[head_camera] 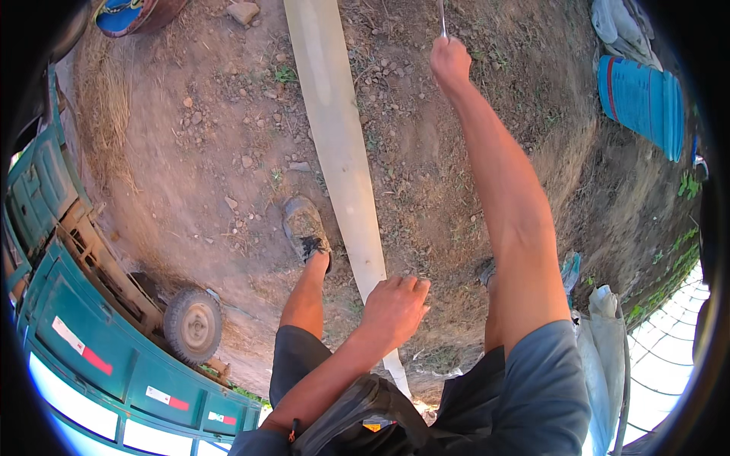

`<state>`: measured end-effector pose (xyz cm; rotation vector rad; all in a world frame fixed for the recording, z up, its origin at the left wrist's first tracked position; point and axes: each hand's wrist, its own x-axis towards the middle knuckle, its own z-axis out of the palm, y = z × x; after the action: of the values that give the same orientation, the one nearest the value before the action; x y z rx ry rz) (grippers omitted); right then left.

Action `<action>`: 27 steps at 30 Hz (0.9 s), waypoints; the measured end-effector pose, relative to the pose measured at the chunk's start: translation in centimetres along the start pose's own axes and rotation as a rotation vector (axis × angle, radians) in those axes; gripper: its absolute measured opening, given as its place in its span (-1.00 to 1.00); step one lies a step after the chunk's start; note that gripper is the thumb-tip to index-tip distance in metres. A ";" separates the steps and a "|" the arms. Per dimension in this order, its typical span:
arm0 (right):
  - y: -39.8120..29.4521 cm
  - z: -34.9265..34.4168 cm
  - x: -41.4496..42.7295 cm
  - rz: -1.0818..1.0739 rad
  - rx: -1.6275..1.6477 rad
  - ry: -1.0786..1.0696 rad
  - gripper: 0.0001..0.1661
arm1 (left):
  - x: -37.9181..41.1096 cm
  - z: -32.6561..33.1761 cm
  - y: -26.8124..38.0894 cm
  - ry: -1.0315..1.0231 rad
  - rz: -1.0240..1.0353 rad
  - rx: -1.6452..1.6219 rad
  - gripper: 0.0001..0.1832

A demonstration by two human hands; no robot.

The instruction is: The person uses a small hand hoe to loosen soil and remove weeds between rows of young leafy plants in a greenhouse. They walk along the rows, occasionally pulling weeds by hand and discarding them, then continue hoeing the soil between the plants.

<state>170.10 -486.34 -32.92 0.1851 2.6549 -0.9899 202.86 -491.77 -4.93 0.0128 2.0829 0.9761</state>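
My right hand (pixel 450 60), at the end of an outstretched arm, is closed around a thin metal rod (pixel 442 20) that runs up out of the picture. My left hand (pixel 396 308) is bent in front of my body with its fingers curled; whether it holds anything is hidden. Beneath it a long, flat, pale strip (pixel 342 148) lies on the ground between my legs, running from the top edge towards me. My left shoe (pixel 304 228), muddy, stands to the left of the strip.
A green truck or trailer (pixel 85 330) with a wheel (pixel 194 326) fills the lower left. Up left are a tub (pixel 140 17) and a rock (pixel 243 12). Blue buckets (pixel 641 102) lie on the right beside plastic sacks (pixel 621 28). Another sheet (pixel 601 342) hangs at lower right.
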 end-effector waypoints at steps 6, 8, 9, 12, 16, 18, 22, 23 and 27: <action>-6.1 -0.8 3.2 0.273 0.132 -0.269 -0.43 | 0.0 -1.1 -0.5 0.001 -0.043 -0.014 -0.55; 2.6 1.6 1.3 0.162 -0.113 -0.199 -0.42 | 0.5 -1.6 -0.2 -0.012 -0.017 -0.017 -0.56; 2.8 2.0 -1.8 0.182 -0.155 -0.239 -0.42 | 0.4 -1.7 -0.3 0.003 -0.042 -0.034 -0.56; 5.1 0.9 -9.7 0.311 -0.128 -0.242 -0.50 | 0.1 -1.4 -0.4 0.049 -0.046 -0.049 -0.57; 11.3 -1.7 -18.3 0.311 -0.150 -0.292 -0.62 | 1.1 -1.5 0.3 -0.041 -0.038 -0.017 -0.58; 14.1 -3.4 -23.4 0.294 -0.149 -0.293 -0.65 | 1.2 -0.8 0.5 -0.026 -0.031 -0.014 -0.58; 17.4 -6.6 -30.9 0.378 -0.163 -0.346 -0.67 | 0.9 0.2 0.6 0.006 -0.028 -0.009 -0.59; 17.6 -6.5 -31.1 0.352 -0.170 -0.323 -0.67 | 0.7 0.3 0.6 0.004 -0.026 -0.007 -0.59; 15.9 -4.4 -25.7 0.264 -0.141 -0.241 -0.64 | 0.5 0.1 0.8 -0.028 0.001 -0.002 -0.56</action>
<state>196.93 -471.88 -31.32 0.3504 2.3925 -0.6913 202.37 -491.00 -4.82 0.0261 2.0559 0.9734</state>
